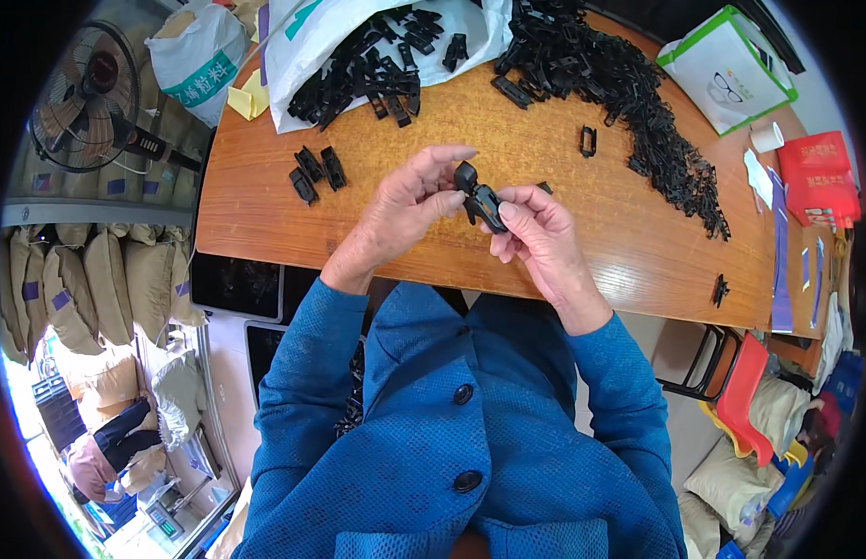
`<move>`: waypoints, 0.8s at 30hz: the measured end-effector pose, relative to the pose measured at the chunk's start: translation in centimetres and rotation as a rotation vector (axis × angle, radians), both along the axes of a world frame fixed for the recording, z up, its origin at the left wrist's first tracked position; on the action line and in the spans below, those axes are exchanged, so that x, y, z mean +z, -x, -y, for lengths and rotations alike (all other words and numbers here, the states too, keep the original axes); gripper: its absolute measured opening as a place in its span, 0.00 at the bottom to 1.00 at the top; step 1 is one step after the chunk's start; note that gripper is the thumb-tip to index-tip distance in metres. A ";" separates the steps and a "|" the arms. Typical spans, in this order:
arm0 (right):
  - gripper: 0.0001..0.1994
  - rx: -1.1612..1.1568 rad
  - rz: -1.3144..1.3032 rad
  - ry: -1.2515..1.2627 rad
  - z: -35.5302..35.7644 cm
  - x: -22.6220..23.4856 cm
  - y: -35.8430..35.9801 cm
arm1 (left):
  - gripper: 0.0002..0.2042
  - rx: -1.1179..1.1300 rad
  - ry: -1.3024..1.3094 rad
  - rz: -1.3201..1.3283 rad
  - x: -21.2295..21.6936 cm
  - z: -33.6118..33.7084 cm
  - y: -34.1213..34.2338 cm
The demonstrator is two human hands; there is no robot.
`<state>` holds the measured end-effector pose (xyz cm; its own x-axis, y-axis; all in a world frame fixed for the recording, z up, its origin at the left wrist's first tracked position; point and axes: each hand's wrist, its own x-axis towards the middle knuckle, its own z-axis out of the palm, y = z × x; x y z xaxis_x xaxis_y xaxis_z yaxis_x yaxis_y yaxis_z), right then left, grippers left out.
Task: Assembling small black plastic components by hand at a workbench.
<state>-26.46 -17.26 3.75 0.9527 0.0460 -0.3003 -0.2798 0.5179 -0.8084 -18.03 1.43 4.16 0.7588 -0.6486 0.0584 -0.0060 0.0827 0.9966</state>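
Head view, centre of frame: a black plastic clip (480, 197) is pinched between both hands above the wooden table (563, 233).
Left hand (410, 200): thumb and forefinger pressed on the clip's top.
Right hand (540, 231): fingertips closed on its lower end.
Handling: judged light, stiff, best gripped by the edges.
Count: three clips (317, 172) set apart at left; two heaps (619, 84) uncounted.

Wooden table (563, 238), black clips (629, 88) heaped.
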 end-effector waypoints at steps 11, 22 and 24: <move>0.08 0.025 0.078 0.336 1.1 -1.5 2.2 | 0.16 0.003 -0.301 0.290 0.3 1.4 2.8; 0.09 0.014 0.145 0.285 2.3 -1.5 1.7 | 0.18 0.016 -0.246 0.046 -1.6 3.8 3.2; 0.09 0.007 0.095 0.184 2.8 -1.8 1.4 | 0.22 0.014 -0.128 -0.214 -1.7 4.2 3.1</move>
<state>-27.82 -20.02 1.98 0.9771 0.0050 -0.2127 -0.2004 0.3576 -0.9121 -21.09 -2.78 2.46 0.7541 -0.6295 -0.1870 0.2063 -0.0433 0.9775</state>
